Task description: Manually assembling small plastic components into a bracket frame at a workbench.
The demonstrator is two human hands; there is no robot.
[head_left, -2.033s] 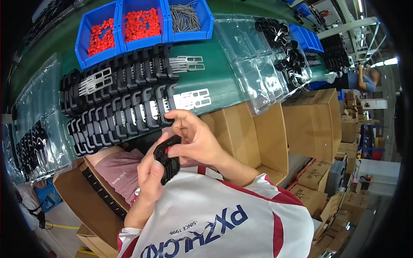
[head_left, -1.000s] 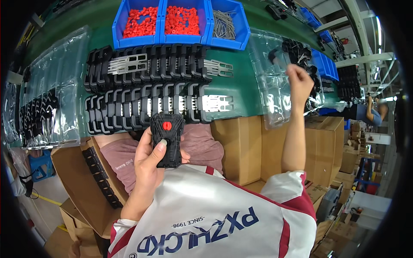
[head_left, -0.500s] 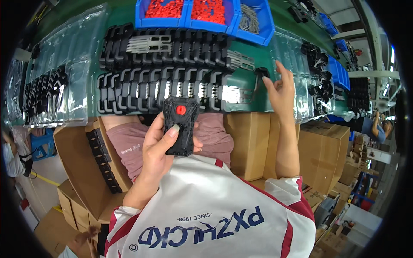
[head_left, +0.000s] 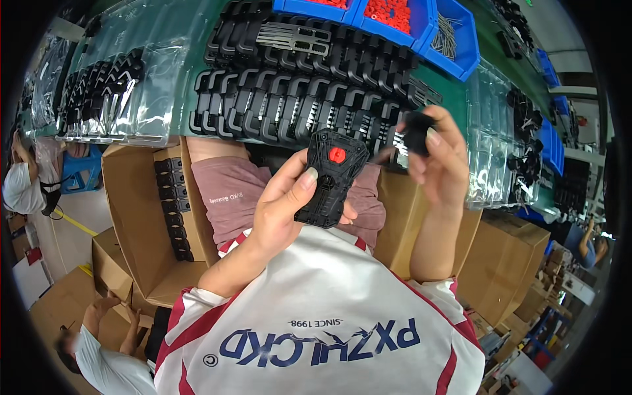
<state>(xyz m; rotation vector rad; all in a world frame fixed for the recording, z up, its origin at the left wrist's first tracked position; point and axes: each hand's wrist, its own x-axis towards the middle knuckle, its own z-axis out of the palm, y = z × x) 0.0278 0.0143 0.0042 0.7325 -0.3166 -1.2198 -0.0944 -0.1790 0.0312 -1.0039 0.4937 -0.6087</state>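
My left hand is closed round a black plastic housing with a round red piece near its top. The thumb presses on its face, and the housing is held above my lap. To its right, my raised right hand grips a black-handled tool. A thin, blurred part reaches from the tool toward the housing without plainly touching it; its exact kind is too smeared to tell. Behind both hands stand two rows of black bracket-shaped parts, with flat slotted metal pieces on the far row.
Blue bins hold red pieces and metal pins at the back. Clear plastic trays with black parts lie on both sides of the green table. Open cardboard boxes flank my legs. Another person sits at lower left.
My right hand has closed on the black-handled tool, lifted it off the table and brought it toward the housing. The whole scene has shifted and tilted as my head turned.
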